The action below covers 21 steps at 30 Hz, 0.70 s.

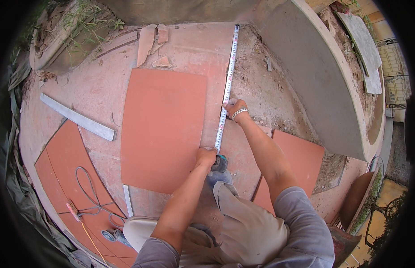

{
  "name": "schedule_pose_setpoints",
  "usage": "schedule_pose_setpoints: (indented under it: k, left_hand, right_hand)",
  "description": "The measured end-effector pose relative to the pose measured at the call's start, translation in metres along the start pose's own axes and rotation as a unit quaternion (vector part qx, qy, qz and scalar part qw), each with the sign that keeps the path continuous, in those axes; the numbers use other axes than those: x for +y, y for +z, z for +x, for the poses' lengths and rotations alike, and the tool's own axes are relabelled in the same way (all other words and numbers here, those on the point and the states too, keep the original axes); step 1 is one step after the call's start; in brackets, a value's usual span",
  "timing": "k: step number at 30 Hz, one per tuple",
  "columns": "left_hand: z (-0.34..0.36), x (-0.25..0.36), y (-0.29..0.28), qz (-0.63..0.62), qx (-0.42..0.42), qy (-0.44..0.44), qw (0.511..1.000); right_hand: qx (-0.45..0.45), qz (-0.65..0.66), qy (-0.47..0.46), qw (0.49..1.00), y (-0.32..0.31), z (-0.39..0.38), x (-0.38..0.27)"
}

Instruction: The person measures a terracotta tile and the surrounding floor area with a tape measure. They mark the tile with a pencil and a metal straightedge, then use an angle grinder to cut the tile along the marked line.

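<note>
White, narrow measuring tape [233, 58], pulled straight between worn pinkish floor [194, 58] and crumbly rubble [256, 85]; smooth, matte terracotta slab [163, 127] to its left. Right hand [236, 108]: arm extended, fingertips pinching tape mid-length. Left hand [206, 157]: nearer body, fingers curled at tape's near end, exact grip hidden
</note>
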<state>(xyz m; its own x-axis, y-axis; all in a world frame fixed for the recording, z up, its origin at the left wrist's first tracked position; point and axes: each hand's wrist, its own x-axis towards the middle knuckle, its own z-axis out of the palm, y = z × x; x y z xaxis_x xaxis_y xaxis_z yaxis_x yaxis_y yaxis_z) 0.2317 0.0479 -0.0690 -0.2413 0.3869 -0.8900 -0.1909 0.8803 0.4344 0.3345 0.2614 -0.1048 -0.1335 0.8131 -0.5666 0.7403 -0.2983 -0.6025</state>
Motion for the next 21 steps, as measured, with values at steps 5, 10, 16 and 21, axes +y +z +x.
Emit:
schedule_pose_setpoints:
  k: [5, 10, 16, 21]
  left_hand:
    - [-0.002, 0.001, -0.001, 0.019, 0.008, -0.001, 1.0]
    - [-0.002, 0.002, -0.001, 0.01, 0.001, -0.005, 1.0]
    - [-0.01, 0.002, -0.012, -0.123, -0.095, 0.031, 0.987]
    - [-0.021, 0.014, -0.02, -0.222, -0.136, 0.053, 0.964]
  right_hand:
    - [0.012, -0.024, -0.006, 1.0, 0.001, 0.001, 0.001]
    - [0.008, -0.01, -0.002, 1.0, 0.0, -0.002, -0.003]
    - [-0.015, 0.03, 0.016, 0.999, -0.017, -0.026, -0.025]
    - [-0.023, 0.094, 0.001, 0.995, -0.022, -0.059, -0.037]
